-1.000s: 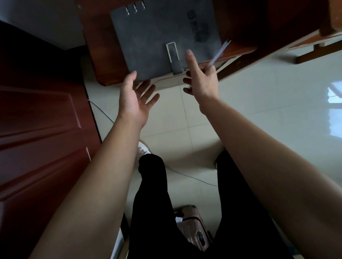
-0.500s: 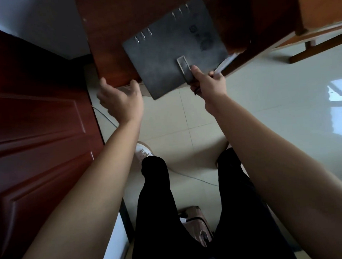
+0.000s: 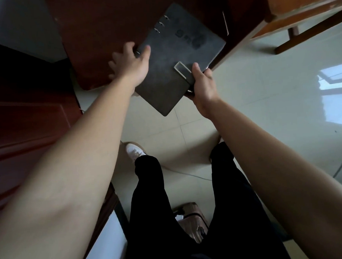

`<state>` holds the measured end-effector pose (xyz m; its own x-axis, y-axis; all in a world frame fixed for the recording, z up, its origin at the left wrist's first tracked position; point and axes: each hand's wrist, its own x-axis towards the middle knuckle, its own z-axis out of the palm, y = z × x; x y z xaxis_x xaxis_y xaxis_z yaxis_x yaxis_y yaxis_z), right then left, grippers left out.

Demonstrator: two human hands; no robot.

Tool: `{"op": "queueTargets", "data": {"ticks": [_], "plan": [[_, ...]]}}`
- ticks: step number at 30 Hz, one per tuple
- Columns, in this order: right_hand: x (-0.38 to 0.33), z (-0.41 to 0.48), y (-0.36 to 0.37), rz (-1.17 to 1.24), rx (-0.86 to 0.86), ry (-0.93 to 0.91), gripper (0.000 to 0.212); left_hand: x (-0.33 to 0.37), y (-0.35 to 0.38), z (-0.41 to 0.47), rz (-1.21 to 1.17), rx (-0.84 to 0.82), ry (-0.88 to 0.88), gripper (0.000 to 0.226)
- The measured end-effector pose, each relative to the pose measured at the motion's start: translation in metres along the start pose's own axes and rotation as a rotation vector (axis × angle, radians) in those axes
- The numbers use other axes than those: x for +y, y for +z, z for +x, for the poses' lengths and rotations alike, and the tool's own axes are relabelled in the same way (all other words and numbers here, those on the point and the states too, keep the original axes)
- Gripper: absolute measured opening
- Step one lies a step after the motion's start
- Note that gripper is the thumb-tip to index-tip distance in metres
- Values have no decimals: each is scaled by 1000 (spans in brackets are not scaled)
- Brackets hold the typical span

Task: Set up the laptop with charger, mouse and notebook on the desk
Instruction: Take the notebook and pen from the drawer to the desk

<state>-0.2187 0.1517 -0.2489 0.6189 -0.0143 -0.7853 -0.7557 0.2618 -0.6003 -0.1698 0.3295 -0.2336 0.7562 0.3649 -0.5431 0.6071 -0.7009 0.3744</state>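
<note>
**Notebook Gripped at the Desk Corner**

I had the grey notebook (image 3: 174, 56) in 2 hands. My left hand (image 3: 132, 63) pinched the ring-bound edge, thumb on the cover. My right hand (image 3: 203, 84) gripped the clasp side, fingers underneath. The book hung partly over the desk (image 3: 101, 24) corner, partly over the floor. This was the notebook step, I'd judge. Next it needed setting fully on the wood, then letting go.

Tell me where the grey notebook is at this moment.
Upper centre of the head view: both hands hold the notebook, left hand at its ringed edge, right hand beside its clasp, partly overhanging the brown desk.
</note>
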Motion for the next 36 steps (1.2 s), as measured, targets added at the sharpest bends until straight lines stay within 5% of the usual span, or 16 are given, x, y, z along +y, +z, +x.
{"op": "queueTargets", "data": {"ticks": [4, 6, 11, 14, 16, 26, 36], "plan": [[4, -3, -11, 21, 28, 46, 70, -13, -4, -5, -203, -91, 22, 58], [7, -8, -22, -28, 49, 65, 87, -14, -10, -10, -397, -265, -23, 65], [7, -39, -46, -51, 160, 43, 90, -21, -2, -48, -555, -490, -109, 92], [4, -63, -59, 75, 210, 53, 72, -3, -5, -93, -734, -560, -93, 35], [-2, -87, -67, 223, 163, 71, 68, 8, -15, -121, -797, -612, -92, 17], [-75, -210, -122, 294, 323, -10, 49, 90, -84, -192, -868, -777, 99, 33], [-125, -313, -244, 452, 173, -149, 38, 231, -80, -276, -711, -974, 301, 31]]}}
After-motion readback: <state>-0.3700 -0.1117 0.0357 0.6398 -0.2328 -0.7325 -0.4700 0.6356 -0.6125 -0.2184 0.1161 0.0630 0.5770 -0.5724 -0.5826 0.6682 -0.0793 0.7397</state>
